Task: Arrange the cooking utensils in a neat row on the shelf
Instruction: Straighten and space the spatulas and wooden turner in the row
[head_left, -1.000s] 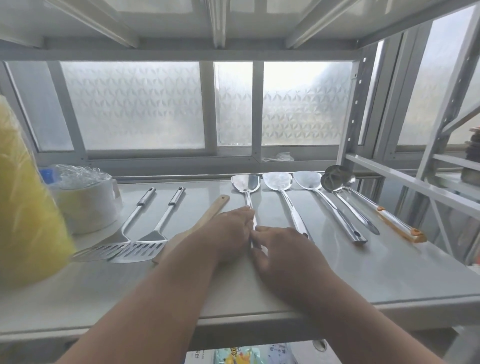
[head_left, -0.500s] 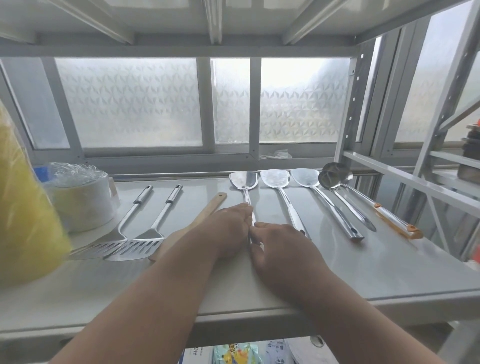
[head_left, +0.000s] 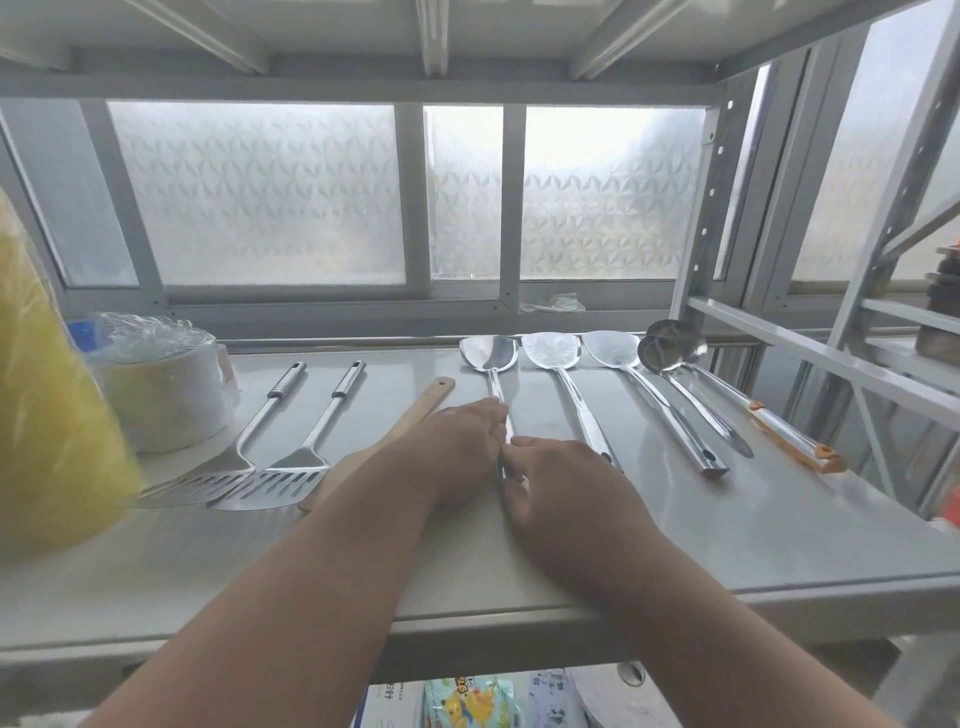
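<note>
On the metal shelf (head_left: 727, 519), eight utensils counted: two slotted turners (head_left: 244, 467), one wooden spatula (head_left: 423, 402), three steel spatulas, two ladles (head_left: 670, 348) at the right end. Leftmost steel spatula (head_left: 491, 353) lying blade toward the window, handle between both hands. Left hand (head_left: 457, 447) and right hand (head_left: 561, 483) meeting over that handle, fingers curled, apparently pinching it, though fingertips mostly hidden. Wooden spatula's blade covered by the left forearm. Farther left, a yellow bag (head_left: 47, 415), blurred and cut off, beside a plastic-wrapped white container (head_left: 161, 384).
</note>
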